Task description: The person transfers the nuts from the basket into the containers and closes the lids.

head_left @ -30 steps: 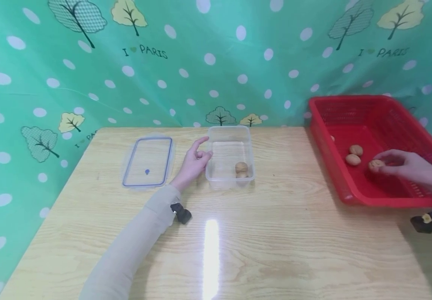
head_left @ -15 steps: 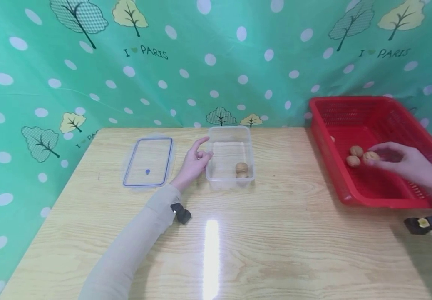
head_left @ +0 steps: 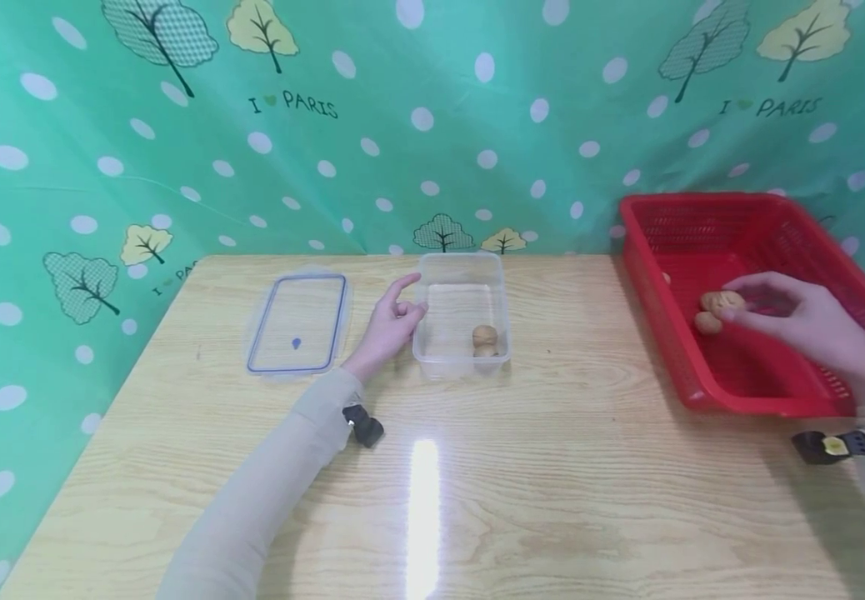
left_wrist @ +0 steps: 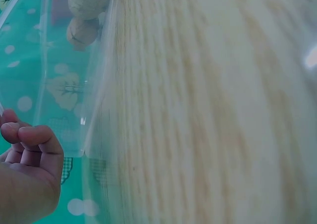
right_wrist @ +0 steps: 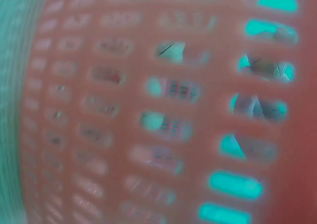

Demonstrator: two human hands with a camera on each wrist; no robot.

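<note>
In the head view, my right hand (head_left: 803, 321) reaches into the red plastic basket (head_left: 710, 406) and pinches a walnut (head_left: 728, 306) between thumb and fingers. Right against that nut lie other walnuts (head_left: 707, 323) on the basket floor. My left hand (head_left: 387, 329) is at the left wall of a clear plastic container (head_left: 461, 360), its thumb and index finger apart and touching the rim. Two walnuts (head_left: 485, 336) sit in the container's near right corner. The left wrist view shows these walnuts (left_wrist: 83, 31) through the wall, with the left hand (left_wrist: 32, 157) beside the container.
A clear lid with a blue seal (head_left: 297, 323) lies on the wooden table (head_left: 552, 483), left of the container. Behind the table hangs a green dotted cloth (head_left: 327, 133). The basket's slotted wall (right_wrist: 133, 135) fills the right wrist view. Another walnut (head_left: 666, 277) is partly hidden by the basket's left wall.
My right hand, pinching the walnut, has moved left and away from me inside the basket, up to the walnuts there. The left hand and container have stayed put.
</note>
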